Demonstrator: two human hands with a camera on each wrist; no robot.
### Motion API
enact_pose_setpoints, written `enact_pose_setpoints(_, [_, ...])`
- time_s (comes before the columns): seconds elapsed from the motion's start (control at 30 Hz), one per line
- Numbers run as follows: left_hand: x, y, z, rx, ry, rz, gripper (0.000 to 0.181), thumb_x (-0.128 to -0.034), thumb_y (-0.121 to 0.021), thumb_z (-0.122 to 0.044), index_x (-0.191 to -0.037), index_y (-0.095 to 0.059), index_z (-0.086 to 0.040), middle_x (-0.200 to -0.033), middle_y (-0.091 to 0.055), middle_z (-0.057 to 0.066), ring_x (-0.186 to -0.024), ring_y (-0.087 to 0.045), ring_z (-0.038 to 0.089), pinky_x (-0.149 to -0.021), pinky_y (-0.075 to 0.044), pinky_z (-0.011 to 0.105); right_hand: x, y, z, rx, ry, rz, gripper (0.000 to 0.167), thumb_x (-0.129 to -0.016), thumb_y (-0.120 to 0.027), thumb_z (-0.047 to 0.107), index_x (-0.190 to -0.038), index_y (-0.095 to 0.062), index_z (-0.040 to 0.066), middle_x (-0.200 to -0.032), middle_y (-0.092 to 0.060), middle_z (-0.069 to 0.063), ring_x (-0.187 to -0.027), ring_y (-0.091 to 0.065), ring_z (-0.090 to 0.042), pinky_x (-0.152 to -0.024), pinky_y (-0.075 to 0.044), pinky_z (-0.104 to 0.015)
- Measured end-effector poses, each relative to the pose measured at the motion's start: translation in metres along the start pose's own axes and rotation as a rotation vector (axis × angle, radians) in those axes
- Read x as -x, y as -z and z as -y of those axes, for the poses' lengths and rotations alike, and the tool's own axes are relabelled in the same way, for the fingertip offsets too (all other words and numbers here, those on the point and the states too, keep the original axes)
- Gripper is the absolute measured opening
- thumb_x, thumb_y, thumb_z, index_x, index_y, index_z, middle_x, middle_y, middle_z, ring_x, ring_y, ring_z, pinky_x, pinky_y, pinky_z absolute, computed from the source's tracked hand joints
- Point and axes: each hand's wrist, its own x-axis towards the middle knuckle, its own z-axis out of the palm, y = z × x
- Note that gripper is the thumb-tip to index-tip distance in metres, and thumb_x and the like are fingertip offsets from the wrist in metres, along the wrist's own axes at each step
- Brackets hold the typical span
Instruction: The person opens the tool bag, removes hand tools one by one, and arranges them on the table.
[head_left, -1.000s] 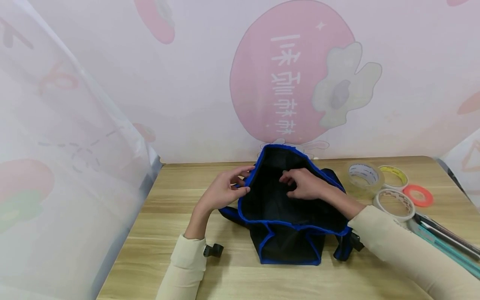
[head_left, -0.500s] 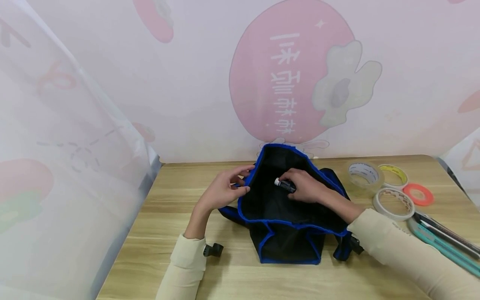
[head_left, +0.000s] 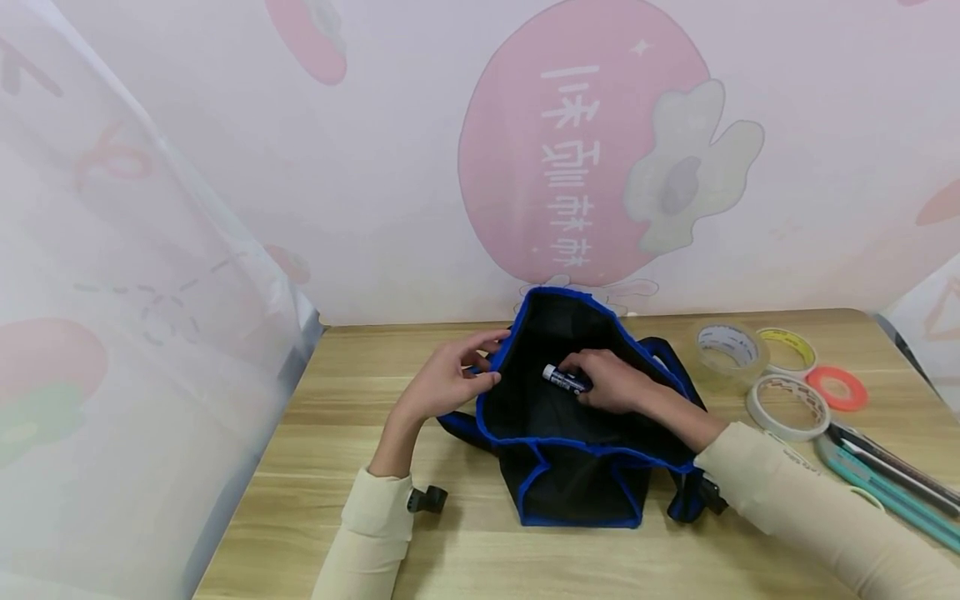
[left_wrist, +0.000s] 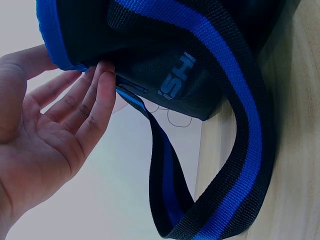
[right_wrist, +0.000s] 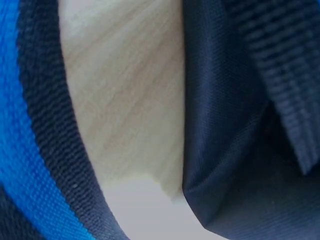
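A black bag with blue edging (head_left: 581,492) stands with its mouth wide apart on the wooden table. At its left rim, my left hand (head_left: 450,379) holds the edge between thumb and fingers; in the left wrist view several fingers (left_wrist: 97,97) lie against the outside. My right hand (head_left: 611,382) is inside the bag's mouth and grips a short dark tube with a white end (head_left: 562,379) and small white print. The right wrist view shows only the bag's fabric (right_wrist: 235,125) and a blue-striped strap (right_wrist: 45,130), so that hand is out of sight there.
Several tape rolls sit at the back right, among them a clear roll (head_left: 727,354), a white roll (head_left: 787,408) and a red roll (head_left: 837,388). Beside my right sleeve lie a teal cutter-like tool (head_left: 877,483) and slim dark pens or tools (head_left: 900,471).
My right hand has shifted slightly down within the bag's mouth, and the tube, hidden a second ago, now shows with its white end pointing left. The left hand keeps its place.
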Motion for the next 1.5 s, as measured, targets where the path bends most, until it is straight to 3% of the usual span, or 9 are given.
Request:
enact_pose_setpoints(0.33, [0.000,0.001,0.000,0.008,0.031,0.002,0.061,-0.0989,-0.074,-0.007,-0.157,-0.056,-0.014,-0.140,-0.069,0.014,-0.107,-0.072,0.026,-0.093,-0.064,0.042,0.001,-0.002,0.002,-0.004,0.011,-0.010,0.043,-0.091,-0.079,0.004,-0.133,-0.070,0.003,-0.120,-0.073,-0.013,-0.108,-0.069,-0.027,-0.096,-0.059,-0.047])
enact_pose_setpoints(0.63, [0.000,0.000,-0.002,0.016,0.037,0.003,0.061,-0.0994,-0.074,-0.008,-0.158,-0.055,-0.014,-0.142,-0.067,0.014,-0.107,-0.071,0.024,-0.092,-0.063,0.039,0.012,0.008,0.004,-0.114,0.022,-0.034,0.042,-0.092,-0.079,0.003,-0.133,-0.071,0.003,-0.120,-0.074,-0.014,-0.108,-0.072,-0.028,-0.095,-0.060,-0.047])
enact_pose_setpoints(0.9, [0.000,0.001,-0.002,0.025,0.031,0.005,0.062,-0.0991,-0.074,-0.007,-0.158,-0.055,-0.014,-0.143,-0.067,0.017,-0.107,-0.071,0.026,-0.093,-0.063,0.040,0.030,0.021,0.005,-0.156,0.065,-0.060,0.041,-0.094,-0.079,0.006,-0.134,-0.072,0.006,-0.123,-0.074,-0.013,-0.109,-0.072,-0.028,-0.093,-0.061,-0.048])
enact_pose_setpoints(1.17, [0.001,0.002,0.000,0.030,0.024,0.005,0.062,-0.0990,-0.074,-0.006,-0.158,-0.055,-0.012,-0.142,-0.067,0.018,-0.107,-0.072,0.027,-0.092,-0.063,0.039,0.051,0.042,0.014,-0.189,0.106,-0.111,0.043,-0.092,-0.081,0.005,-0.134,-0.071,0.008,-0.117,-0.075,-0.009,-0.104,-0.073,-0.022,-0.082,-0.063,-0.032])
enact_pose_setpoints(1.5, [0.001,0.002,0.000,0.024,0.020,0.003,0.062,-0.0986,-0.074,-0.007,-0.157,-0.055,-0.013,-0.141,-0.067,0.018,-0.107,-0.072,0.027,-0.093,-0.064,0.042,0.086,0.070,0.016,-0.224,0.116,-0.162,0.043,-0.094,-0.080,0.005,-0.136,-0.071,0.011,-0.118,-0.074,-0.004,-0.106,-0.070,-0.021,-0.082,-0.062,-0.032])
